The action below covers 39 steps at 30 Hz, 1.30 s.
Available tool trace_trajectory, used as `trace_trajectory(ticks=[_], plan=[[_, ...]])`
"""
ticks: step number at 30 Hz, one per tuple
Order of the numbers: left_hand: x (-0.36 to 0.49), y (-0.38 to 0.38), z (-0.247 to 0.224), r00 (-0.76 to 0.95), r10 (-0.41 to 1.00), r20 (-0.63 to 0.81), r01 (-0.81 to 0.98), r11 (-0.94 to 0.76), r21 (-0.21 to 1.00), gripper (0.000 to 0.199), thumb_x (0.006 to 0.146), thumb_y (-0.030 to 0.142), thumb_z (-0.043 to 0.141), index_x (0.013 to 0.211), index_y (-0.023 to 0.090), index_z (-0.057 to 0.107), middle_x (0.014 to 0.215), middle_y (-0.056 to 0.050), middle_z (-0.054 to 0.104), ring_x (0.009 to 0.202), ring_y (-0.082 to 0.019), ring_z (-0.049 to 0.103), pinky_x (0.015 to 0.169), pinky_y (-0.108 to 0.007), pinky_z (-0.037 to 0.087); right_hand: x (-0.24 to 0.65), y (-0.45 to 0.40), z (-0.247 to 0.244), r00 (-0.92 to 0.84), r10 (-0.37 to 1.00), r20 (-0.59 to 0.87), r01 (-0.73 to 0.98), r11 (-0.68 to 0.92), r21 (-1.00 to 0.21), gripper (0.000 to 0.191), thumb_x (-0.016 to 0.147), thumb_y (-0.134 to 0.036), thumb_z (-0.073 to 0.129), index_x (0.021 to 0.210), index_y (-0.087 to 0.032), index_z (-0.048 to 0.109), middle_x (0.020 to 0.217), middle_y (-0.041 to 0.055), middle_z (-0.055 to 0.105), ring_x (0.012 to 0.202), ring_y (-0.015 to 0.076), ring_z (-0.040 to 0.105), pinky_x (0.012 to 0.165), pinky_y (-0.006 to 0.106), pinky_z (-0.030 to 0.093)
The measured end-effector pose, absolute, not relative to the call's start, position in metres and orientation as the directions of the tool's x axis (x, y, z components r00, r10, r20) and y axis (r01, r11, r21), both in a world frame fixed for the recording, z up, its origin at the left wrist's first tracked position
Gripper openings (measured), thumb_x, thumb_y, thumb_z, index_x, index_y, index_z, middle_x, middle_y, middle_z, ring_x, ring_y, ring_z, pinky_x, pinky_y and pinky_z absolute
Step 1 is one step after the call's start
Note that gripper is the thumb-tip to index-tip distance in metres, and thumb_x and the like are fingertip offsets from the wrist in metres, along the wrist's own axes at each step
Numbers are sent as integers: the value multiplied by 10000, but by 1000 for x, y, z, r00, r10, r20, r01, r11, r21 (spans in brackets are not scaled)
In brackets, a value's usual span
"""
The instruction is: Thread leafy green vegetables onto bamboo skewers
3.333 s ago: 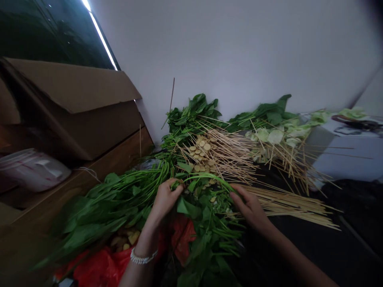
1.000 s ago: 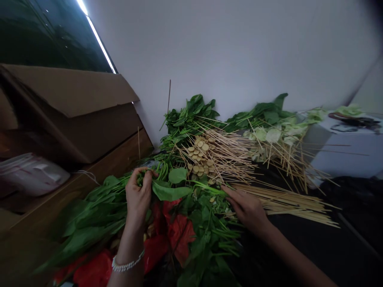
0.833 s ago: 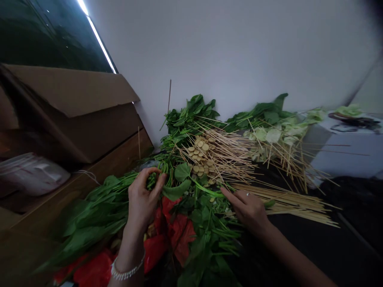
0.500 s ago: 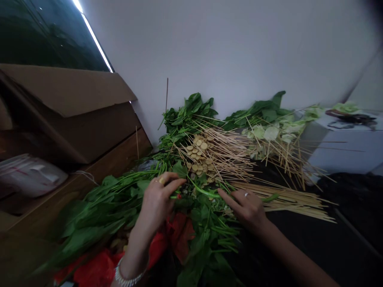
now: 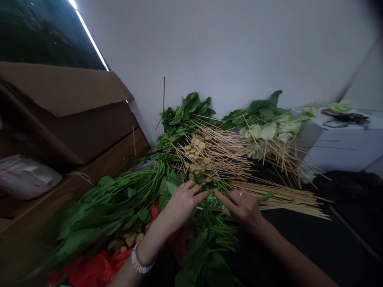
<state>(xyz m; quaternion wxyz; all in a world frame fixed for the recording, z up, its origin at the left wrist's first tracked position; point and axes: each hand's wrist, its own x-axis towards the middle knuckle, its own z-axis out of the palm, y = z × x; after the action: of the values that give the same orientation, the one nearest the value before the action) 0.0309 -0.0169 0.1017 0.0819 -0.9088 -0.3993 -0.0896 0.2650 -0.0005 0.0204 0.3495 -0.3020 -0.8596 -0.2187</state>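
My left hand (image 5: pixel 184 201) and my right hand (image 5: pixel 243 205) meet almost fingertip to fingertip over the middle of the pile. Both are closed in a pinch on one green leafy vegetable stem; its cut end (image 5: pixel 265 196) pokes out beyond my right hand, and its leaf (image 5: pixel 171 184) shows past my left. My fingers cover most of the stem between. Below them lie loose leafy greens (image 5: pixel 206 239) and chopped green bits. Left of my left hand is a larger heap of leafy greens (image 5: pixel 101 203). A red plastic bag (image 5: pixel 95 271) with sliced potato-like pieces (image 5: pixel 131 239) sits beneath it.
Behind my hands lie skewers threaded with round pale slices (image 5: pixel 197 147), and skewered cabbage-like leaves (image 5: pixel 267 132). Bare wooden skewers (image 5: pixel 293 199) spread to the right. A cardboard box (image 5: pixel 98 127) and a plastic bag (image 5: pixel 26 177) stand left. More greens (image 5: pixel 191 109) lean on the wall.
My left hand has moved right along the stem, up to my right fingertips. The right hand has stayed nearly in place. More of the sliced pieces in the red bag now shows.
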Motion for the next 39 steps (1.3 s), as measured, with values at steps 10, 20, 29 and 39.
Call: trace_trajectory(ticks=[10, 20, 29, 39], plan=[[52, -18, 99, 768, 626, 132, 635, -720, -280, 94, 943, 204, 520, 974, 165, 600, 882, -53, 624, 879, -221, 519, 702, -351, 369, 238, -13, 16, -558, 412, 721, 697, 703, 138, 230, 971, -144, 444, 1082, -62, 627, 705, 41, 593, 635, 177, 515, 614, 326, 344], [48, -14, 101, 823, 533, 199, 568, -788, -237, 209, 852, 386, 642, 829, 189, 573, 787, -29, 627, 825, -208, 523, 687, -363, 304, 238, -18, 33, -550, 294, 782, 601, 789, 126, 247, 952, -61, 412, 863, -131, 631, 628, 19, 539, 638, 173, 442, 597, 321, 296], [-18, 5, 164, 504, 707, 495, 829, -557, -49, 177, 919, 190, 446, 962, 179, 616, 949, -66, 667, 923, -204, 586, 836, -347, 428, 265, -3, 39, -554, 267, 788, 686, 684, 251, 156, 942, -89, 506, 962, -120, 656, 661, 23, 572, 682, 168, 466, 642, 330, 310], [-20, -37, 181, 590, 651, 478, 807, -501, -312, 244, 932, 177, 489, 1147, 165, 603, 877, -57, 660, 821, -216, 617, 719, -329, 454, 279, 11, 28, -536, 341, 772, 749, 614, 249, 149, 934, -153, 562, 1052, -129, 648, 719, 34, 624, 748, 181, 487, 704, 327, 332]])
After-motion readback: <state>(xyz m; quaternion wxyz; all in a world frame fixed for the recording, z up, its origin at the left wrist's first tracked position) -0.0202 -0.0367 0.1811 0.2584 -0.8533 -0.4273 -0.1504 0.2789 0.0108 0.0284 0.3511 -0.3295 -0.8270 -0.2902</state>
